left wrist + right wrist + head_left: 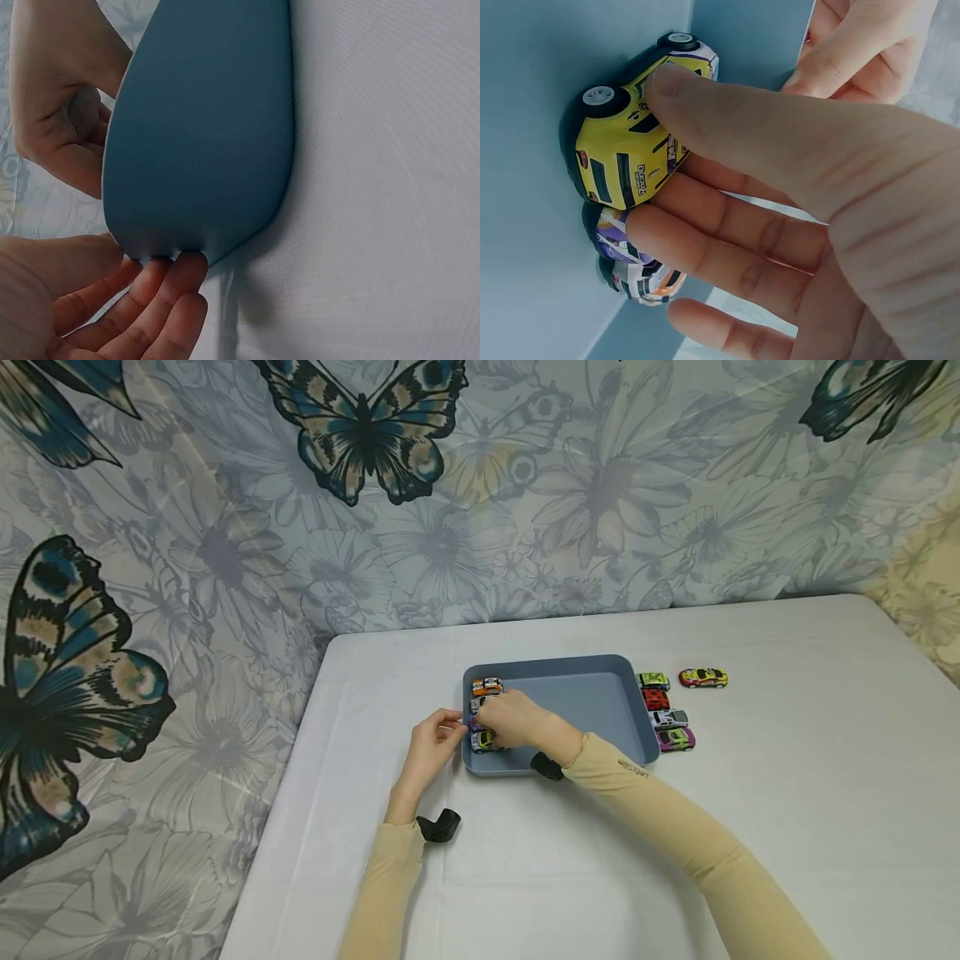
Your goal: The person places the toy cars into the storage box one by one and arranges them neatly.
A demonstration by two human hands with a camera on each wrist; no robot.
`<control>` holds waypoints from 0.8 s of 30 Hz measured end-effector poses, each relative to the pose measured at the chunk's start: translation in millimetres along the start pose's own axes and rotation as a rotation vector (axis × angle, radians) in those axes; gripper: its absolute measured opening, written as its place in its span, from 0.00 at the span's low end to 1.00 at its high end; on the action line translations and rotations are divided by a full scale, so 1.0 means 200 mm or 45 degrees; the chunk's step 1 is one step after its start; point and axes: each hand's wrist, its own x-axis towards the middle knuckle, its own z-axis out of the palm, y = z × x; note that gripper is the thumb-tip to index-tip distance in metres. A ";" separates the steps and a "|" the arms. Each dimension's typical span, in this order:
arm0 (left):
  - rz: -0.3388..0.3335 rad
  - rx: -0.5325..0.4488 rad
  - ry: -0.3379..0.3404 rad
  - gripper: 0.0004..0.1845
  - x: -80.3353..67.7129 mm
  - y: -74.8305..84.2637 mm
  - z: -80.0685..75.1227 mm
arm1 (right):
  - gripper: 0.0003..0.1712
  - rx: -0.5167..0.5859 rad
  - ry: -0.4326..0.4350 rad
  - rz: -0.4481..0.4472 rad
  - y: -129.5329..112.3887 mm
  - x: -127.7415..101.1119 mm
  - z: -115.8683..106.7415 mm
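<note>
A blue-grey tray point(570, 714) lies on the table with a column of toy cars along its inner left wall. My right hand point(517, 718) reaches over this column and pinches the yellow toy car point(615, 165), thumb on one side and fingers on the other. Beside that car are a purple toy car point(615, 236) and a white and orange toy car point(649, 281). An orange toy car point(487, 687) tops the column. At the tray's left edge, my left hand point(431, 747) touches the outer wall with extended fingertips, its thumb right at the rim.
Against the tray's right side stand a green toy car point(653, 680), a red one point(656, 699), a white one point(669, 719) and a purple-green one point(677, 740). Farther right sits a yellow and red car point(703, 677). A butterfly-print cloth point(600, 527) hangs behind the table.
</note>
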 end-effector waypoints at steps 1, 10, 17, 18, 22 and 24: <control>0.000 -0.001 0.001 0.12 0.00 0.00 0.00 | 0.12 0.000 -0.005 0.002 0.00 0.00 0.00; -0.029 -0.006 -0.003 0.12 0.00 0.00 0.01 | 0.12 0.078 0.035 0.024 0.06 -0.07 -0.09; -0.043 -0.009 0.001 0.12 0.00 -0.01 0.01 | 0.10 0.136 0.137 0.054 0.19 -0.19 -0.19; -0.041 -0.010 0.002 0.12 0.00 -0.01 0.01 | 0.10 0.135 0.150 0.061 0.21 -0.21 -0.20; -0.017 -0.005 0.004 0.11 0.00 -0.01 0.01 | 0.09 0.148 0.194 0.086 0.31 -0.30 -0.21; -0.017 -0.005 0.004 0.11 0.00 -0.01 0.01 | 0.08 0.179 0.218 0.101 0.36 -0.35 -0.21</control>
